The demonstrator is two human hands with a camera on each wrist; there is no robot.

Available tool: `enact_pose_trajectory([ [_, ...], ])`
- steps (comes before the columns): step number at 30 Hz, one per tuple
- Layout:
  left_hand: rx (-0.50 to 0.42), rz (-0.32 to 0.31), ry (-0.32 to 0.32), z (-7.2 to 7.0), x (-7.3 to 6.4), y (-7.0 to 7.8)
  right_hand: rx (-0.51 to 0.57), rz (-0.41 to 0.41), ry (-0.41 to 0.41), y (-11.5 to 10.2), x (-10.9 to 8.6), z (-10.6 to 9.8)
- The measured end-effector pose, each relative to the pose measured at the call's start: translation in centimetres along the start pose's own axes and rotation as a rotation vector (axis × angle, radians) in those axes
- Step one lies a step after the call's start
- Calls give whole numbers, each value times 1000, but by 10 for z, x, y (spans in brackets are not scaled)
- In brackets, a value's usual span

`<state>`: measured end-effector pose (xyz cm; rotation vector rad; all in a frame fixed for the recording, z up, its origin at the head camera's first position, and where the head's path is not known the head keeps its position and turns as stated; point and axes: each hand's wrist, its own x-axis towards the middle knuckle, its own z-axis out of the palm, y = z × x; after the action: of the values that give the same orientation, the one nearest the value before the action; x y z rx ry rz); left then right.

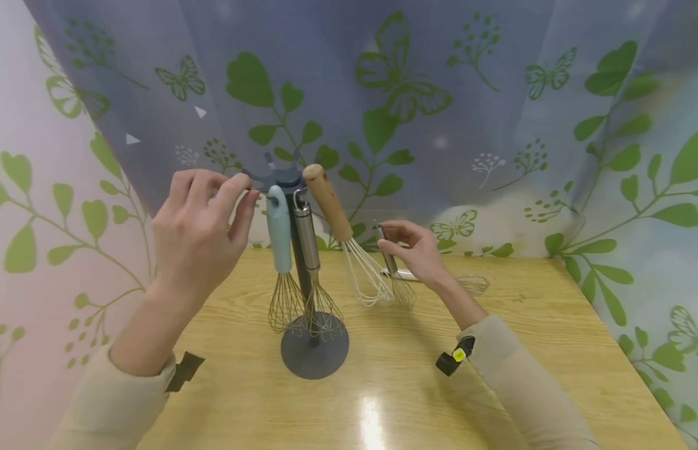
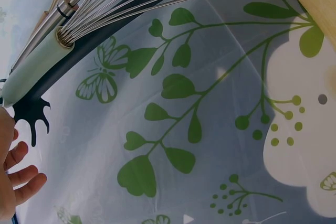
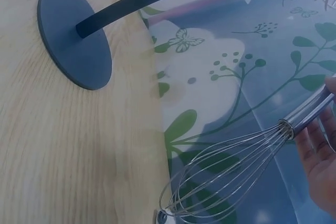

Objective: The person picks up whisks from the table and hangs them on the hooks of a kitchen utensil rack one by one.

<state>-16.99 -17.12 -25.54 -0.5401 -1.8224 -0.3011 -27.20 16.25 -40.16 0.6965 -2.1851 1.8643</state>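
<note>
A dark whisk stand (image 1: 315,350) holds a light-blue-handled whisk (image 1: 279,234), a metal-handled whisk (image 1: 308,240) and a tilted wooden-handled whisk (image 1: 330,203) with pale wires. At the top of the stand, my left hand (image 1: 194,231) pinches the tip of a hook arm beside the light-blue handle. My right hand (image 1: 413,250) holds a smaller metal whisk (image 3: 231,171) by its handle, right of the stand, wires down. In the left wrist view, the left fingers (image 2: 23,174) show only at the edge, and the pinch is hidden.
Another whisk (image 1: 472,284) lies on the wooden table (image 1: 495,375) behind my right hand and forearm. A curtain (image 1: 337,75) with leaf and butterfly prints hangs just behind the table. Further hook arms (image 2: 34,116) stick out at the stand's top.
</note>
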Motion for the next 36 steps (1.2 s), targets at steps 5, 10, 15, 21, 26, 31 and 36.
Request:
enact_pose_trajectory([
  [5, -1, 0, -1, 1, 0, 0, -8, -5, -12, -6, 1, 1],
  [10, -4, -1, -3, 1, 0, 0, -12, -17, -35, -12, 3, 2],
  [15, -5, 1, 3, 1, 0, 0, 2, -27, -44, -18, 4, 4],
  [21, -10, 3, -1, 1, 0, -1, 23, -39, -43, -22, 6, 7],
  [26, -10, -1, -5, 1, 1, 0, 60, -46, -37, -27, 8, 10],
  [31, -8, -3, -11, 0, 1, 0, 93, -65, -34, -35, 9, 12],
  [36, 1, 2, -9, 0, 1, 0, 110, -87, -36, -42, 11, 14],
])
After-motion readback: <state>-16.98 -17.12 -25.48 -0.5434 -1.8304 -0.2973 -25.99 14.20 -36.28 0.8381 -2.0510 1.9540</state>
